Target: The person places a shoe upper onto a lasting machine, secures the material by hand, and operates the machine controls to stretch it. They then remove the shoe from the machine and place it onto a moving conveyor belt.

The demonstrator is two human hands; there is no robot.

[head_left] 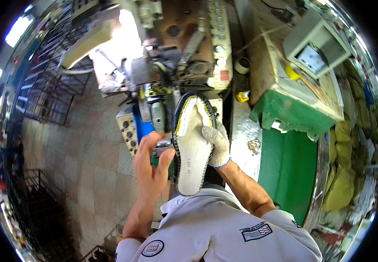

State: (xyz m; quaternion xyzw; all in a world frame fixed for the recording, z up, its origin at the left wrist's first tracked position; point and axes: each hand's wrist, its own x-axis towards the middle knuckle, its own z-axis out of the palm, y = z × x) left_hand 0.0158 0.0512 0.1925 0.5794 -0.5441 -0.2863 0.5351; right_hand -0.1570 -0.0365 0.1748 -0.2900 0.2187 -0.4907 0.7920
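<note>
My right hand [218, 144], in a knitted glove with a blue cuff edge, grips a shoe upper [189, 168] by its right side, thumb over the face. Its underside faces up: a pale insole board, black stitched edge, yellow-green line and white padding at the far end. My bare left hand [150, 161] is just left of it, slightly blurred, with thumb and fingers apart. A small grey metal part [162, 147] shows between them; whether they touch it I cannot tell. Directly beyond the shoe upper stands a machine [156, 94] with metal arms.
A bright lamp [125, 39] lights the machine's left side. Control panels with buttons [220, 61] flank it. At right are a green-covered bench [291, 111], a grey open box [319, 46] and a yellow tape roll [292, 71]. Metal racks [45, 87] stand left on a tiled floor [84, 161].
</note>
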